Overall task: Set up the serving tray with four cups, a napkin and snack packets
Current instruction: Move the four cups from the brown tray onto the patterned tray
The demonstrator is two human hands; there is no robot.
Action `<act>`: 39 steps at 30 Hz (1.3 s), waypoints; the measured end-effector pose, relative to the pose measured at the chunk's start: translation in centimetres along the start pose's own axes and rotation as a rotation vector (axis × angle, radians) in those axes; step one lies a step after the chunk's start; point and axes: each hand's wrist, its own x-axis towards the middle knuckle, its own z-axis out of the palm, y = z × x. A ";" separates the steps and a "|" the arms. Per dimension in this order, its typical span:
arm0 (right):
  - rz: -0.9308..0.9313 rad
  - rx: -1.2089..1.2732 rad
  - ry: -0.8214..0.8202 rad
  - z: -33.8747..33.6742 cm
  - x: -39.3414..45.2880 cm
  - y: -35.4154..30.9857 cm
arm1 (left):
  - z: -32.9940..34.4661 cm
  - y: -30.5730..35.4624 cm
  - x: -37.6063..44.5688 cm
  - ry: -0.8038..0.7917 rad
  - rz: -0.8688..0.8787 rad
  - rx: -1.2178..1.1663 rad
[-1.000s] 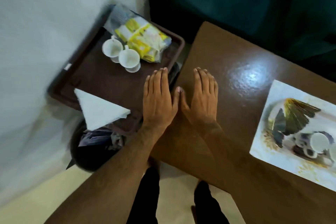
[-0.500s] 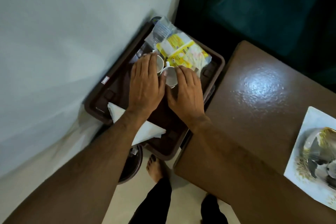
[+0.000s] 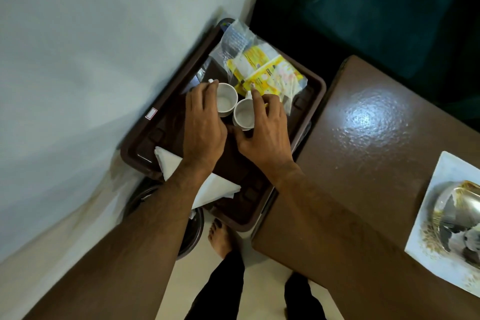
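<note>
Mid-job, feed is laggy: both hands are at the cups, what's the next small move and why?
Probably lift both cups clear. The left hand grips the left cup, the right hand the right cup, crowded against the snack packets on the tray.

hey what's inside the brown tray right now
Inside the brown tray: two white cups held by the left hand and right hand, yellow snack packets, a white napkin. Any cups stacked beneath are hidden.

A lived-in home room: a brown serving tray beside a white wall, a glossy wooden table at right, bare feet on tile.
</note>
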 end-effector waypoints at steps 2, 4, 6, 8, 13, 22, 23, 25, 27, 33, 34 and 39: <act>-0.023 -0.038 -0.046 -0.3 0.0 0.2 | 0.0 -0.1 -0.4 0.016 -0.027 0.003; -0.042 -0.050 -0.080 -0.6 -0.1 0.3 | 0.0 -0.3 -0.6 0.011 -0.035 0.045; -0.045 -0.041 -0.098 -0.7 -0.2 0.5 | 0.0 -0.4 -0.8 0.006 -0.041 0.081; -0.038 -0.051 -0.110 -0.8 -0.3 0.6 | 0.1 -0.4 -1.1 -0.003 -0.048 0.110; -0.011 -0.087 -0.078 -0.9 -0.8 0.8 | 0.3 -0.6 -1.9 0.039 -0.149 0.168; 0.056 -0.078 0.003 -1.2 -1.3 1.0 | 0.8 -0.6 -4.8 0.053 -0.238 0.098; 0.048 -0.085 -0.003 -1.3 -1.4 1.1 | 0.9 -0.5 -5.0 0.051 -0.236 0.093; 0.018 -0.085 0.006 -1.5 -1.7 1.3 | 0.8 -0.1 -5.4 0.046 -0.239 0.079; 0.005 -0.073 0.055 -1.5 -2.1 1.5 | 0.8 0.3 -5.5 0.048 -0.267 0.043; 0.115 -0.081 0.088 -1.6 -2.6 0.9 | 0.7 1.2 -5.7 0.073 -0.324 -0.033; 0.140 -0.065 0.076 -1.6 -2.7 0.8 | 0.7 1.3 -5.8 0.078 -0.322 -0.037; 0.227 0.030 0.065 -1.4 -2.9 0.0 | 0.6 1.8 -5.9 0.082 -0.371 -0.069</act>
